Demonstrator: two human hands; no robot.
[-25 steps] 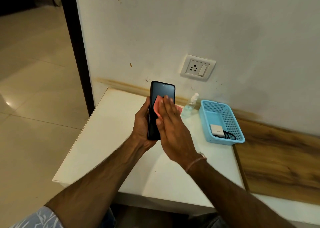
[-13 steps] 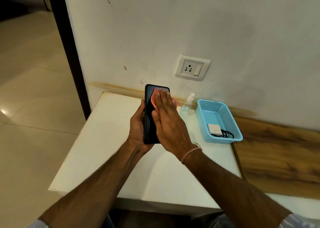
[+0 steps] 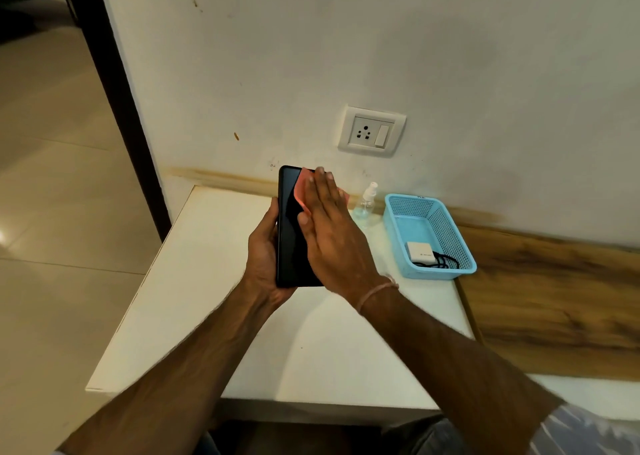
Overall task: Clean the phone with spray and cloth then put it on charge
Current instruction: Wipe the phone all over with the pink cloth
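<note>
Phone (image 3: 289, 233) held upright, left of the blue basket (image 3: 436, 274), dark screen toward the camera. Gripped along its edge and back by the left hand (image 3: 263, 257), fingers curled round it. Pressed flat onto the upper screen by the straight-fingered right hand (image 3: 329, 240): a pink cloth (image 3: 302, 191). Judged mid-wipe, so cleaning under way but not finished. Spraying probably done, with the spray bottle (image 3: 366, 205) set down just beside the basket's far left corner, in neither hand. Charging not begun: charger adapter (image 3: 419, 252) and black cable (image 3: 441, 262) lying inside the basket, wall socket (image 3: 372, 131) above and left of the basket with nothing plugged in. Left to do: finish wiping, fetch charger, plug in, connect.
</note>
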